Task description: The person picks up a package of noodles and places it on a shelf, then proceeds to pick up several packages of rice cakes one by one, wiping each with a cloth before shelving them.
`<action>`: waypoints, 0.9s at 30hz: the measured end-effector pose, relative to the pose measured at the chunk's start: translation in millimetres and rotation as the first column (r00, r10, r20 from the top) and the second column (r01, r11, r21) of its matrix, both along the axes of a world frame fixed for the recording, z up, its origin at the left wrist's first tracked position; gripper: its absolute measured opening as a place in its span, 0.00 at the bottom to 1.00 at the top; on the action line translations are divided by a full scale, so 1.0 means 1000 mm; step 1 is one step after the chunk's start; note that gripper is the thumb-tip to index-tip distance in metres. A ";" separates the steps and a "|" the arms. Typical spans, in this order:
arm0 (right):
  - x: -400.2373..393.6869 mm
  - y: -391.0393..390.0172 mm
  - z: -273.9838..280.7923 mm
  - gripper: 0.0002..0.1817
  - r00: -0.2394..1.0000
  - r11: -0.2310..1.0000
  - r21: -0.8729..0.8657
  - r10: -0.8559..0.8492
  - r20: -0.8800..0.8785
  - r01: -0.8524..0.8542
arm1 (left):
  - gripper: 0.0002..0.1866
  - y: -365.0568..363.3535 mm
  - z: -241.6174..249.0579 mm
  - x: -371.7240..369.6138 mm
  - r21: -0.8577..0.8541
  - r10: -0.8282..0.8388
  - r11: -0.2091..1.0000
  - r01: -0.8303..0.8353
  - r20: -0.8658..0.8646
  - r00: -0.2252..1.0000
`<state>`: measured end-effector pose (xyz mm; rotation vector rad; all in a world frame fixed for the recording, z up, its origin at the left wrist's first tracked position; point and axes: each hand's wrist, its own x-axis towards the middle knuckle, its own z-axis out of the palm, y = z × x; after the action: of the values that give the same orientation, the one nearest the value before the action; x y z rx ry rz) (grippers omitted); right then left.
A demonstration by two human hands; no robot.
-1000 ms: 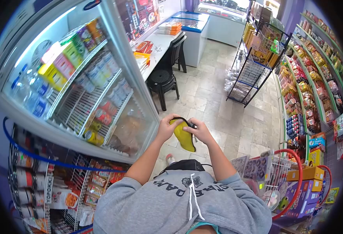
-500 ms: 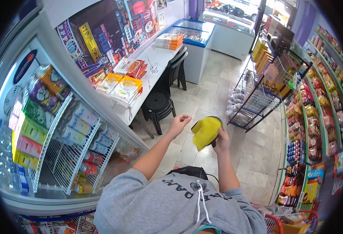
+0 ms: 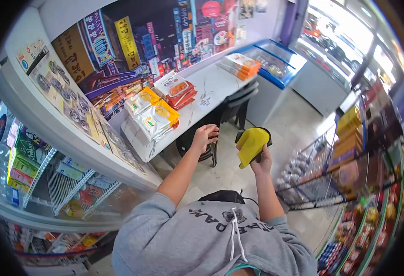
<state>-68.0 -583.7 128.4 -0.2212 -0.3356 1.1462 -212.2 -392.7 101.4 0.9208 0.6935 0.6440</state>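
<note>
My right hand (image 3: 261, 162) grips a dark handle wrapped in a yellow cloth (image 3: 250, 145), held up in front of my chest. To its left my left hand (image 3: 205, 136) is raised with the fingers loosely curled and nothing in it. It hangs in front of the edge of a white counter (image 3: 197, 108). Stacks of packaged noodles (image 3: 156, 112) lie on that counter, just left of the left hand. Both hands are apart from each other.
A glass-door drinks fridge (image 3: 50, 175) stands at my left. Black chairs (image 3: 236, 108) are tucked under the counter, with a chest freezer (image 3: 275, 69) beyond. Wire racks of goods (image 3: 330, 170) line the right side. Tiled floor runs between.
My left hand let go of the yellow cloth and moved left. My right hand now holds it alone. My view has turned away from the fridge, toward the counter.
</note>
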 end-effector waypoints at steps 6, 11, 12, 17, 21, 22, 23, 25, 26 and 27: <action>0.061 0.118 -0.023 0.20 0.975 0.973 -0.108 0.192 -0.110 -0.204 | 0.10 0.096 -0.029 0.022 -0.383 0.346 0.880 -0.281 0.110 0.932; 0.093 0.200 -0.036 0.22 0.974 0.967 -0.113 0.228 -0.017 -0.228 | 0.14 0.210 -0.083 0.041 -0.550 0.587 0.731 -0.405 0.204 0.783; 0.099 0.214 -0.032 0.21 0.974 0.967 -0.117 0.225 -0.026 -0.226 | 0.14 0.229 -0.084 0.048 -0.588 0.657 0.671 -0.452 0.188 0.730; 0.133 0.271 -0.025 0.20 0.988 0.976 -0.156 0.152 -0.021 -0.153 | 0.13 0.323 -0.116 0.083 -0.636 0.838 0.486 -0.599 0.146 0.526; 0.150 0.307 -0.020 0.19 0.980 0.961 -0.199 0.181 -0.079 -0.194 | 0.12 0.351 -0.118 0.095 -0.717 0.917 0.331 -0.614 0.091 0.387; 0.154 0.316 -0.018 0.18 0.984 0.960 -0.214 0.173 -0.052 -0.180 | 0.14 0.359 -0.116 0.099 -0.743 0.940 0.233 -0.628 0.007 0.341; 0.159 0.327 -0.020 0.18 0.981 0.957 -0.217 0.188 -0.053 -0.195 | 0.14 0.364 -0.115 0.101 -0.743 0.945 0.221 -0.631 0.004 0.326; 0.170 0.351 -0.022 0.18 0.962 0.943 -0.194 0.270 -0.036 -0.271 | 0.17 0.371 -0.110 0.106 -0.716 0.975 0.055 -0.696 -0.113 0.193; 0.177 0.363 -0.022 0.18 0.957 0.936 -0.197 0.290 -0.032 -0.290 | 0.15 0.377 -0.106 0.111 -0.705 0.965 -0.067 -0.706 -0.227 0.134; 0.181 0.372 -0.016 0.19 0.948 0.928 -0.204 0.318 -0.009 -0.313 | 0.15 0.379 -0.102 0.115 -0.706 0.967 -0.087 -0.703 -0.230 0.112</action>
<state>113.1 -211.9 111.9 -0.3709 -0.2816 1.5005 -97.5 -13.6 -1.0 -0.6420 1.0697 1.5749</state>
